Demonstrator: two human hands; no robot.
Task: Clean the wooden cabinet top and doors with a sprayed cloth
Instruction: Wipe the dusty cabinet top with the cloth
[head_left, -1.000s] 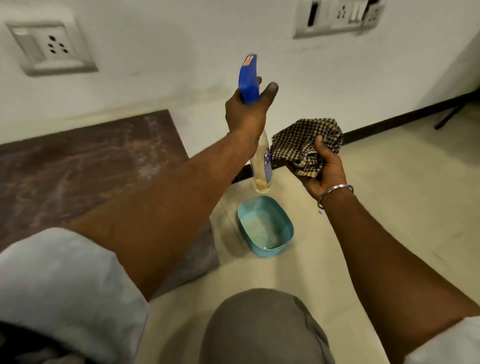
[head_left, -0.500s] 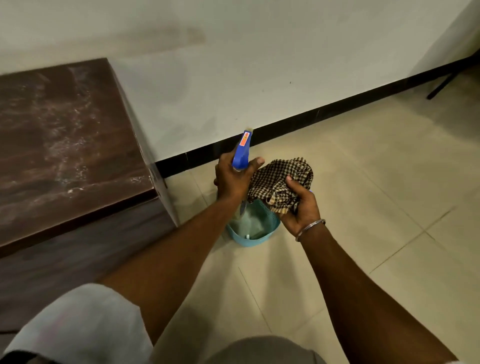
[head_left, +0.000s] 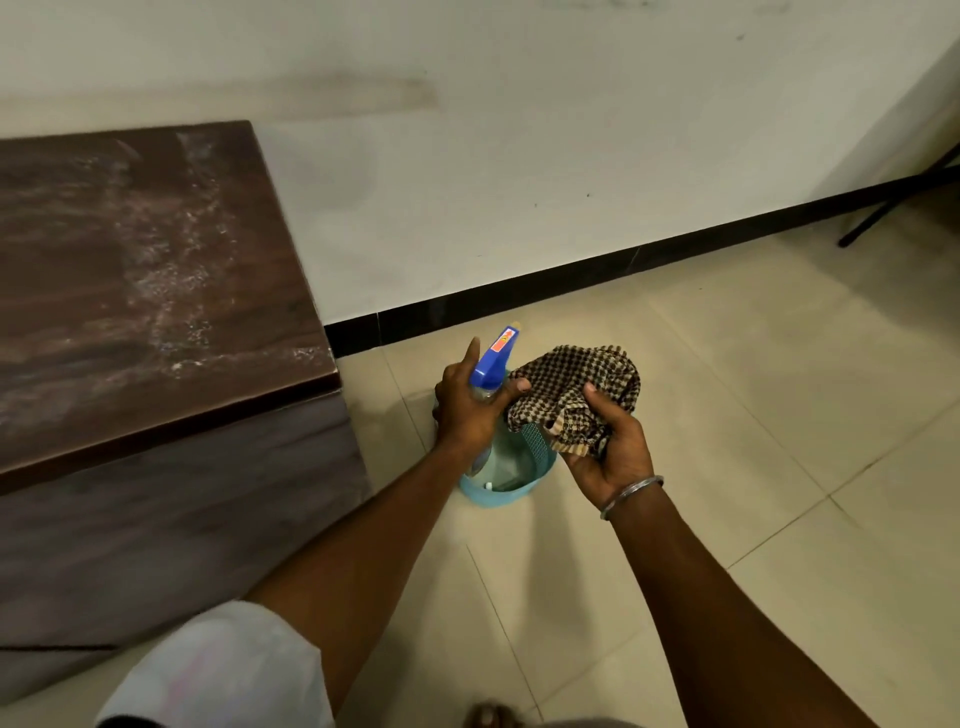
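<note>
A pale tiled floor (head_left: 753, 415) is seen below a whitish wall (head_left: 519, 156) edged with a black skirting strip (head_left: 571, 280). The left of the view is filled by the wooden cabinet (head_left: 145, 322), standing against the wall. Its dark brown top is marked by pale, dusty-looking streaks and speckles running down its middle; the grain shows through. The front face below the top's edge is duller and greyish-brown, and no door line can be made out on it.

To the right of the cabinet, a light blue plastic basket (head_left: 519, 493) is set on the floor. Above and partly inside it, a spray bottle (head_left: 493, 364) with a blue trigger head and a clear body is gripped by the left hand (head_left: 467, 410), closed around the neck. Just beside the nozzle, a crumpled brown-and-cream checked cloth (head_left: 576, 395) is bunched in the right hand (head_left: 608, 447), whose fingers are curled over it. A metal bangle (head_left: 631, 496) is worn on the right wrist. A dark slanted leg (head_left: 893, 208) is visible at the far right.
</note>
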